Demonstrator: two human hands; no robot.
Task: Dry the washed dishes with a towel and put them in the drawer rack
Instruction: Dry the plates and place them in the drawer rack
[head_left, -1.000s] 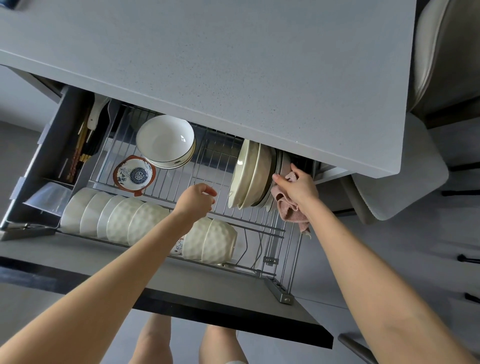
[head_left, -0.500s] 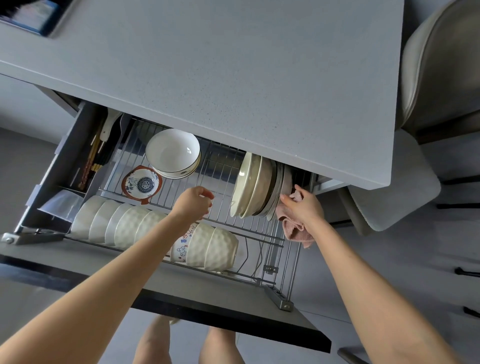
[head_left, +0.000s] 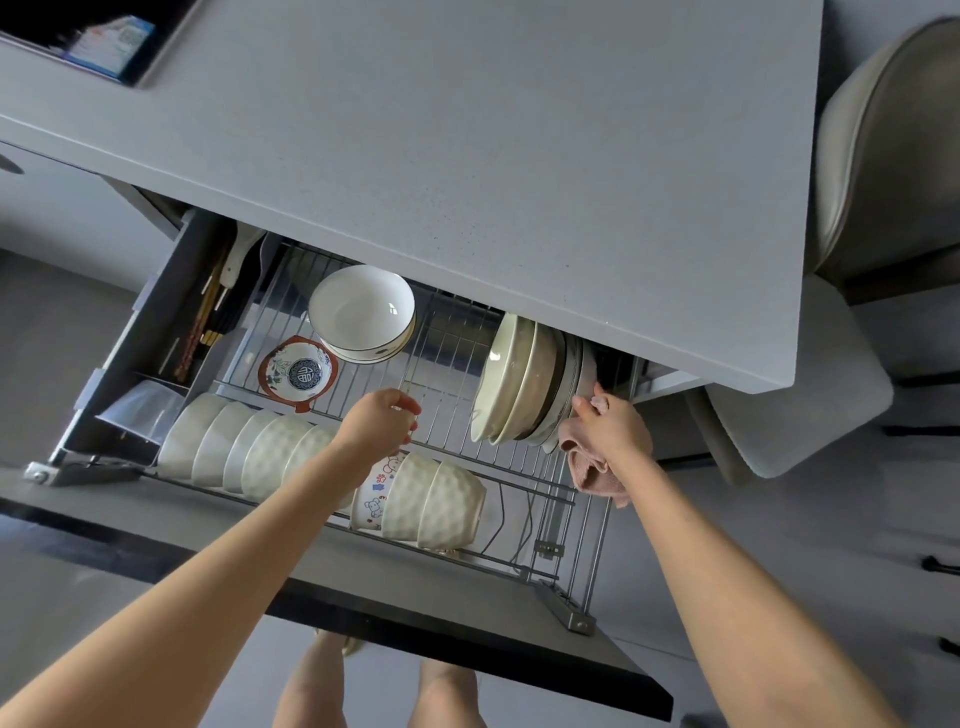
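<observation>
We're reaching into the rack (head_left: 457, 415) at frame centre. Right hand (head_left: 615, 431) is gripping the pink towel (head_left: 592, 470), fingertips touching the rightmost of the upright plates (head_left: 524, 384). Left hand (head_left: 379, 421) is hovering loosely curled, holding nothing, above the bowls (head_left: 260, 452). Worktop (head_left: 467, 156) is overhanging the drawer.

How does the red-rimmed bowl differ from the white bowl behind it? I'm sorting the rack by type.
The red-rimmed bowl is smaller; the white bowl is clearly wider. The red-rimmed bowl has a blue emblem and floral pattern inside; the white bowl is plain inside with a dark line near its rim. The white bowl sits nested on another bowl; the red-rimmed bowl sits alone. Both rest mouth-up on the wire rack.
</observation>
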